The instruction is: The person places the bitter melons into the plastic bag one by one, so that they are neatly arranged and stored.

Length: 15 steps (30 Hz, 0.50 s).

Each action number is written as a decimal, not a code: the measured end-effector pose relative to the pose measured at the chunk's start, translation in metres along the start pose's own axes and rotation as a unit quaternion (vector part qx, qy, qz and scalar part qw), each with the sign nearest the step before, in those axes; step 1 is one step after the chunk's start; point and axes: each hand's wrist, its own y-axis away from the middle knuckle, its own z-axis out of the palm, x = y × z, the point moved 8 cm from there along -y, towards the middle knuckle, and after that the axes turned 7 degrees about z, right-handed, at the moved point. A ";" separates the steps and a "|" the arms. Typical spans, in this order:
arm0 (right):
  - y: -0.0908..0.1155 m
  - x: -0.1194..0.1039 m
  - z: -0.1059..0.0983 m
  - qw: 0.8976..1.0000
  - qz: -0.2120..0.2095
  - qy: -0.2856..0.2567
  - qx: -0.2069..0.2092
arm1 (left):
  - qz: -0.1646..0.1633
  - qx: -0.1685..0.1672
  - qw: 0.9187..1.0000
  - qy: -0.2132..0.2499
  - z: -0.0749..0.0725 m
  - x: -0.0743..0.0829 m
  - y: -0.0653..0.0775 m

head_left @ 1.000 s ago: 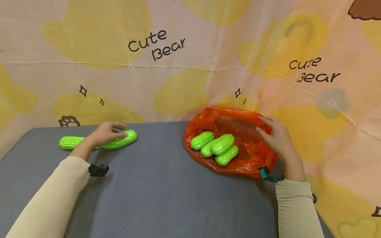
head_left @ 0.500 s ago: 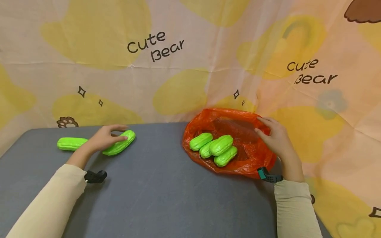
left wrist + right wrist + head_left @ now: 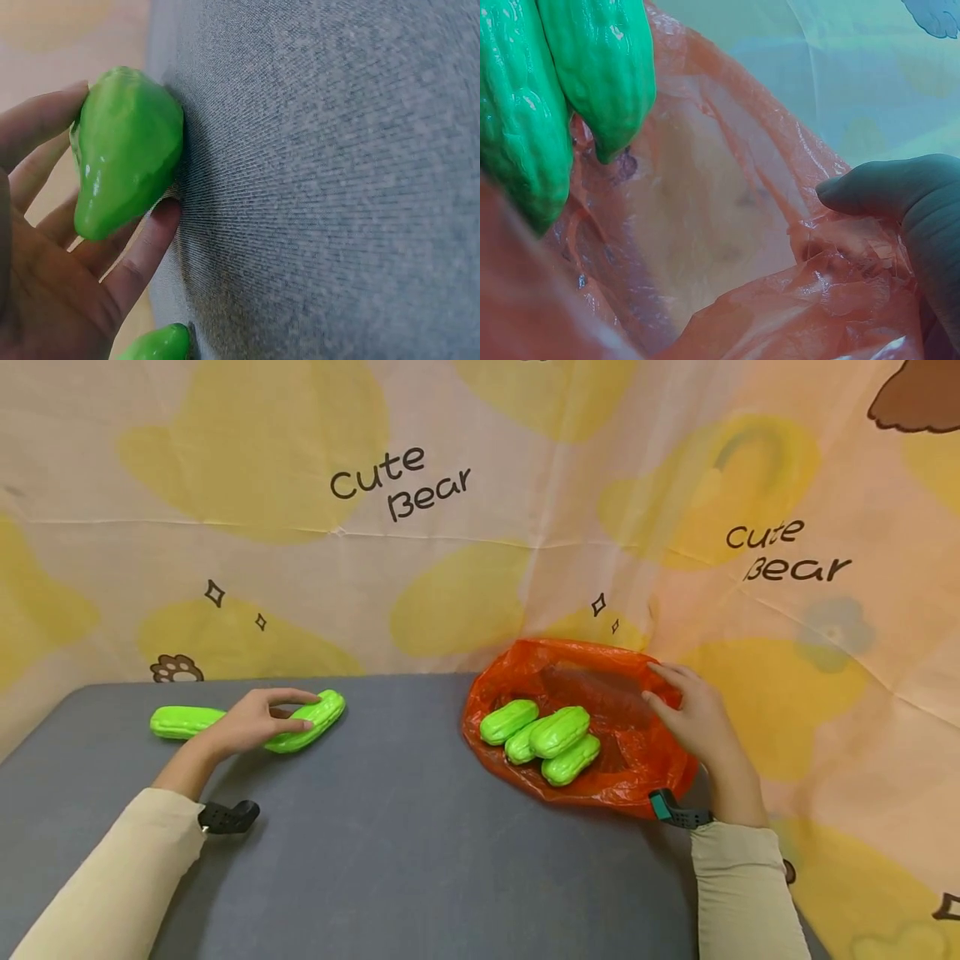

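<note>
Red plastic bag (image 3: pixel 618 710) pinched at its rim by the right hand (image 3: pixel 697 718), I watch remotely as the left hand (image 3: pixel 251 722), well left of the bag, grips a green gourd (image 3: pixel 324 714) angled more sharply than a second ago, suggesting a firmer hold.

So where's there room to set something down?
The grey table is bare between the left hand and the red bag, and nearer, between both sleeves. Crowded: four green gourds in the bag, two more at that hand.
</note>
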 end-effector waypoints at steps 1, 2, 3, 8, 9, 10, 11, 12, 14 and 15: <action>-0.001 0.000 0.000 1.000 0.000 0.000 0.000 | 0.000 0.002 1.000 -0.004 0.000 0.000 0.000; -0.001 0.000 -0.001 1.000 0.000 0.000 0.000 | 0.000 0.004 1.000 -0.007 -0.001 0.000 -0.001; -0.002 0.000 -0.001 1.000 0.000 0.000 0.000 | 0.000 0.005 1.000 -0.009 -0.001 0.000 -0.001; -0.004 -0.001 -0.004 1.000 0.004 0.003 -0.002 | -0.006 0.008 1.000 -0.008 -0.001 0.001 -0.002; -0.004 -0.001 -0.004 1.000 0.005 0.003 -0.002 | -0.009 0.007 1.000 -0.008 -0.001 0.000 -0.002; -0.004 -0.002 -0.005 1.000 0.005 0.005 -0.002 | -0.014 0.006 1.000 -0.009 -0.001 0.000 -0.002; -0.004 -0.002 -0.004 1.000 0.005 0.006 -0.002 | -0.019 0.006 1.000 -0.010 -0.001 -0.001 -0.002; -0.003 -0.002 -0.004 1.000 0.004 0.008 -0.002 | -0.024 0.005 1.000 -0.012 0.000 -0.002 -0.002; -0.002 -0.001 -0.004 1.000 0.004 0.008 -0.002 | -0.033 0.004 0.999 -0.013 0.001 -0.003 -0.003; -0.001 -0.001 -0.004 1.000 0.005 0.007 -0.002 | -0.035 0.005 0.999 -0.012 0.001 -0.003 -0.003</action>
